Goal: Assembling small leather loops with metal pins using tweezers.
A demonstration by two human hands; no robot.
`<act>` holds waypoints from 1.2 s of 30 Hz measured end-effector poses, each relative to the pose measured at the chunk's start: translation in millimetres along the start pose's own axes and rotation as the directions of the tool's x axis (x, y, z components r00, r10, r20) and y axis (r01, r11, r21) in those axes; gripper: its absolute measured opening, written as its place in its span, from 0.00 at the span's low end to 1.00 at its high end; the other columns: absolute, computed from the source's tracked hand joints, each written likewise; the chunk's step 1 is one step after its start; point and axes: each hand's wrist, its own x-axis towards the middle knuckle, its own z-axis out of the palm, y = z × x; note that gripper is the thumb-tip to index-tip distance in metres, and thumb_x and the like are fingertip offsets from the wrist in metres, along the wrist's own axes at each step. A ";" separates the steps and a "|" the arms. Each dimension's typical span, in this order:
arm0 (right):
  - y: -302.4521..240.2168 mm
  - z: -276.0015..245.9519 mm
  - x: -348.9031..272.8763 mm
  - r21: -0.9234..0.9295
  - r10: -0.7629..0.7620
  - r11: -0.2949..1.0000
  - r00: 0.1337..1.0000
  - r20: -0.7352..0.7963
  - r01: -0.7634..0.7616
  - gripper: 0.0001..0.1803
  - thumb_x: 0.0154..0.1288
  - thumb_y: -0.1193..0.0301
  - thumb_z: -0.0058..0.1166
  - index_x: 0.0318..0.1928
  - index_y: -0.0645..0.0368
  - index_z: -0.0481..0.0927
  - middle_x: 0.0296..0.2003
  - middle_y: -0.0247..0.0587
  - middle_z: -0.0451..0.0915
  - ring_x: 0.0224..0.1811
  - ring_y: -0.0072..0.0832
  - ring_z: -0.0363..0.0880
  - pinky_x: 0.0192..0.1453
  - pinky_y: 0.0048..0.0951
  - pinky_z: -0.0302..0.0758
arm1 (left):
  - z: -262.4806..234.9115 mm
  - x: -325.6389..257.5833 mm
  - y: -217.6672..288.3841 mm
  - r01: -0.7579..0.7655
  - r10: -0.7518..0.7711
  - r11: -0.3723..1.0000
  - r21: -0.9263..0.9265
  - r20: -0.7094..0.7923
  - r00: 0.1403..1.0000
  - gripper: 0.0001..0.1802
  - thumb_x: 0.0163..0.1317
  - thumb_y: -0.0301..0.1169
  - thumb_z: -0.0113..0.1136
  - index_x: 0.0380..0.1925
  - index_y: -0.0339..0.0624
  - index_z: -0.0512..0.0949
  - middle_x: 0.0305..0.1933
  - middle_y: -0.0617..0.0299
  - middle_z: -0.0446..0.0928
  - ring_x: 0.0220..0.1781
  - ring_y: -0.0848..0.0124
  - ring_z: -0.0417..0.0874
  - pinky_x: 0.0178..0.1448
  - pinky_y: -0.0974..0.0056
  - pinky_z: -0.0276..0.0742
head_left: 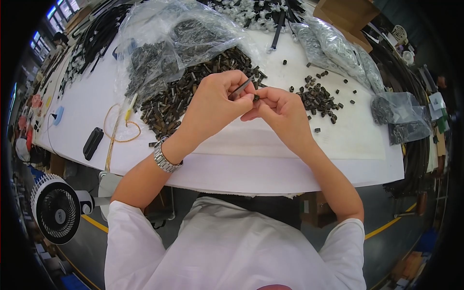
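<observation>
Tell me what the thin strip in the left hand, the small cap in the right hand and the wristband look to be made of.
Thin strip in the left hand: probably metal, grey with a dull sheen along its flat face.
Small cap at the right hand: likely black plastic or rubber, matte; too small to be sure.
Wristband: silvery linked metal, shiny.

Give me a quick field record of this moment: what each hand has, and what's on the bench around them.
left hand: pinches a thin dark rod, tilted up to the right
right hand: holds a small black cap at the rod's lower end
left of hands: pile of dark rods, partly under a clear plastic bag
right of hands: scattered small black caps
surface: white table
far left: black case, orange cord
below the table: white fan
</observation>
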 end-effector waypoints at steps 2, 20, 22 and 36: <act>-2.1 2.6 -2.9 -0.013 -0.009 1.000 0.999 -0.039 0.008 0.13 0.73 0.78 0.55 0.52 0.72 0.84 0.40 0.45 0.92 0.45 0.26 0.93 0.51 0.27 0.86 | 0.7 -0.7 -0.8 -0.046 0.046 0.999 0.025 -0.020 0.999 0.09 0.60 0.28 0.69 0.32 0.33 0.81 0.23 0.63 0.78 0.24 0.79 0.74 0.30 0.68 0.71; -4.7 -13.4 -0.7 0.037 0.018 0.999 1.000 -0.011 -0.018 0.11 0.76 0.78 0.56 0.50 0.76 0.81 0.38 0.48 0.90 0.38 0.29 0.92 0.45 0.24 0.86 | -13.5 9.9 -0.8 0.158 -0.122 0.975 -0.159 0.213 0.969 0.09 0.67 0.31 0.66 0.40 0.36 0.84 0.27 0.69 0.81 0.25 0.86 0.71 0.28 0.74 0.65; -8.2 -14.1 -1.4 -0.006 0.027 1.000 0.996 -0.084 -0.027 0.11 0.76 0.77 0.56 0.50 0.75 0.82 0.37 0.47 0.90 0.38 0.28 0.92 0.45 0.23 0.86 | -11.9 10.4 -9.5 0.093 -0.082 0.990 -0.104 0.100 0.992 0.13 0.70 0.35 0.64 0.38 0.34 0.83 0.29 0.66 0.82 0.28 0.79 0.73 0.33 0.68 0.69; -4.7 -20.1 -5.1 -0.232 -0.073 0.973 0.959 -0.274 0.008 0.09 0.72 0.75 0.63 0.44 0.71 0.84 0.33 0.42 0.90 0.35 0.21 0.89 0.43 0.22 0.84 | -5.9 -7.8 21.6 0.169 -0.149 0.984 -0.062 0.253 0.956 0.11 0.72 0.27 0.63 0.49 0.33 0.85 0.26 0.64 0.82 0.19 0.80 0.79 0.23 0.73 0.72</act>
